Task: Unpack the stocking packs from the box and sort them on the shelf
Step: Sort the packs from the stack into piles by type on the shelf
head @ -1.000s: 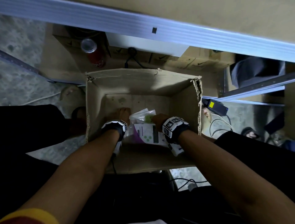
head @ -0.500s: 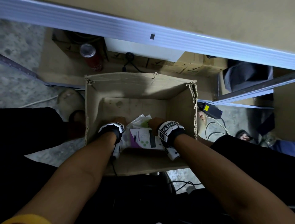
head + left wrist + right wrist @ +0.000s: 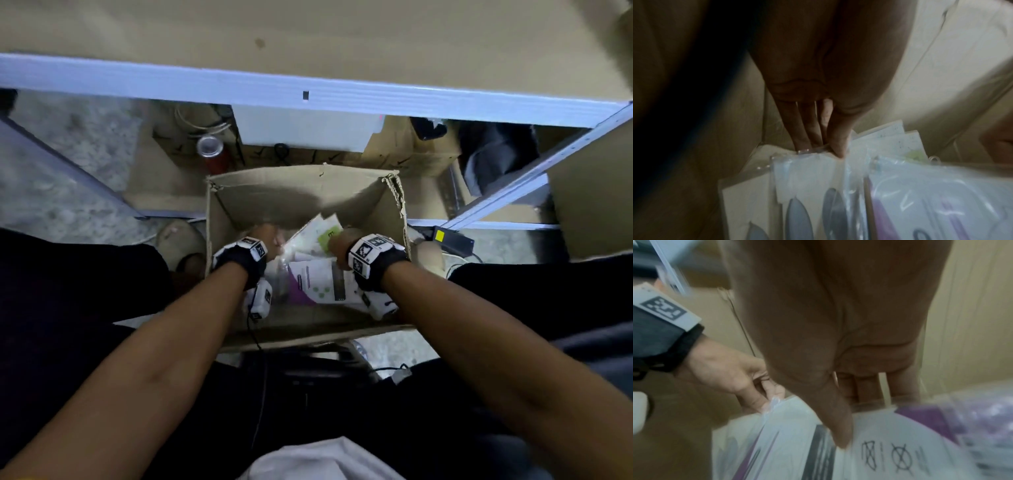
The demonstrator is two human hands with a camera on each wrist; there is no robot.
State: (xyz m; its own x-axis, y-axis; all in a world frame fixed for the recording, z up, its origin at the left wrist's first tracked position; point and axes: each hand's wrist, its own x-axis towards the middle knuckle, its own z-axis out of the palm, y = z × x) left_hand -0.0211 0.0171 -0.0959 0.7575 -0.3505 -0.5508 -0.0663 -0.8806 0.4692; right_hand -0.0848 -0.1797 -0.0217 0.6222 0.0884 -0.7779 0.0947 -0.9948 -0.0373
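An open cardboard box (image 3: 301,195) stands on the floor between my knees, below the pale shelf rail (image 3: 239,89). Inside it lies a bundle of stocking packs (image 3: 317,279) in clear plastic, white with purple and green print. My left hand (image 3: 265,238) pinches the top edge of the left packs (image 3: 807,183) between thumb and fingers (image 3: 807,134). My right hand (image 3: 339,245) grips the white and purple pack (image 3: 900,443), thumb (image 3: 838,426) on its face and fingers behind. The right wrist view also shows the left hand (image 3: 740,374) on the plastic edge.
A red can (image 3: 214,154), a white carton (image 3: 305,130) and flattened cardboard sit under the shelf behind the box. A black adapter with a yellow label (image 3: 452,238) and cables lie right of the box. A sandalled foot (image 3: 181,240) is at its left.
Both hands have closed on the packs and drawn them up a little from the box floor. The head view has tilted up, showing more of the shelf.
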